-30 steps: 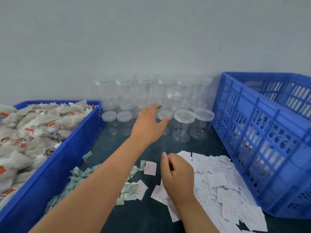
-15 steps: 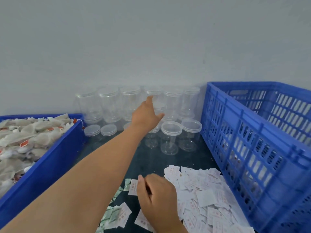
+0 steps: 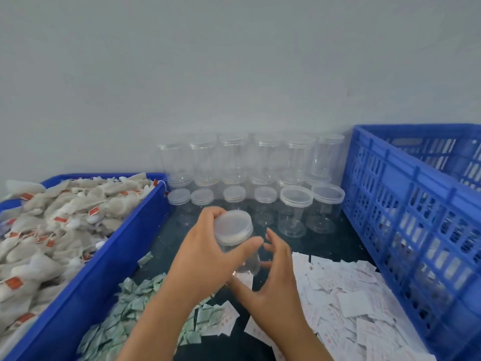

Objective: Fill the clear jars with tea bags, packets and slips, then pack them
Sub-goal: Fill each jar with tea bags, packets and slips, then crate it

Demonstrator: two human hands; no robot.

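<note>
Gripping lidded jar (image 3: 233, 226) in left grip (image 3: 205, 259), thumb and fingers curled round it just under lid. Holding right grip (image 3: 274, 287) just beside jar base, fingers (image 3: 278, 246) spread, lightly bent, palm facing left. Bare forearms angled in from bottom edge.

Lidded clear jar (image 3: 234, 239) in the left hand (image 3: 205, 259), right hand (image 3: 272, 282) loose-fingered just beside it, above scattered slips (image 3: 351, 308).

I'm working at a packing-workshop bench (image 3: 325, 246). Bulk white tea bags with red tags (image 3: 52, 217) are filling a blue plastic bin (image 3: 125, 259), and identical clear lidded plastic jars (image 3: 260, 162) are lining the grey wall (image 3: 234, 61). White paper slips (image 3: 351, 295) and green packets (image 3: 135, 303) are lying loose beside a blue slotted crate (image 3: 403, 217).
</note>
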